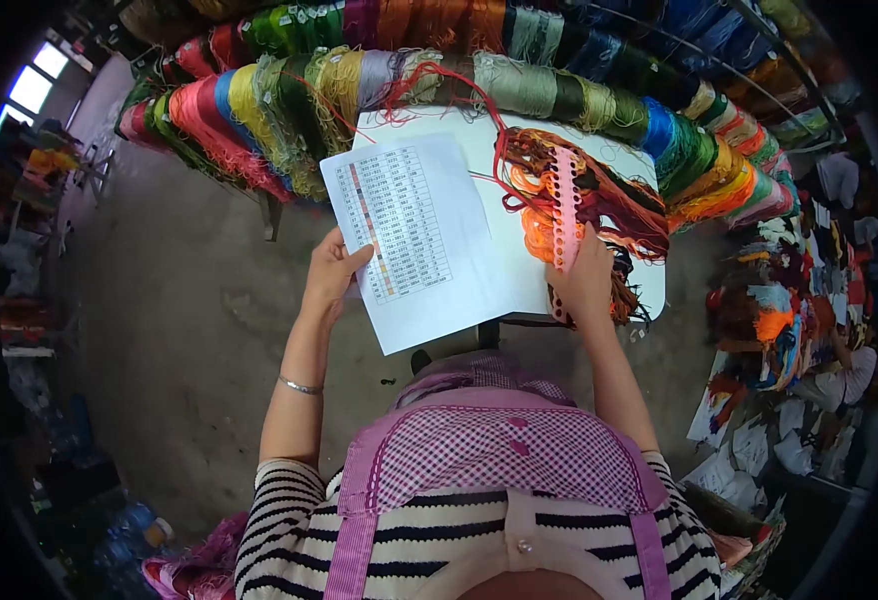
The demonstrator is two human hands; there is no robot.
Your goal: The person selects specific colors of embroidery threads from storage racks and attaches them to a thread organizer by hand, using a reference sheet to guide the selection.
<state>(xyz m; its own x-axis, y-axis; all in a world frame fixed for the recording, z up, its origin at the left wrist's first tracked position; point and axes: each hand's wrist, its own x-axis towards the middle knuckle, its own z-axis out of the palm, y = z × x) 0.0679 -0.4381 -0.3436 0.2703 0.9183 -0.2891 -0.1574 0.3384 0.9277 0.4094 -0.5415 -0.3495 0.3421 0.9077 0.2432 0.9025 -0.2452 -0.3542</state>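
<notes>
My left hand (335,270) grips the left edge of a printed paper sheet (474,275), thumb on top. The sheet carries a table of numbers with a column of small colour swatches. My right hand (586,280) is closed around the lower part of a pink thread holder strip (565,195) with rows of holes; some of its fingers are hidden. Orange, brown and dark red thread bundles (634,205) hang from the strip over a white tabletop (429,122). A red thread (494,115) runs from the strip up to the rack.
Curved racks of coloured thread skeins (519,85) stand beyond the tabletop. More thread bundles (774,320) and papers lie at the right, near another person (844,380). Plastic-wrapped items (134,530) sit at the lower left, on the grey floor (189,350).
</notes>
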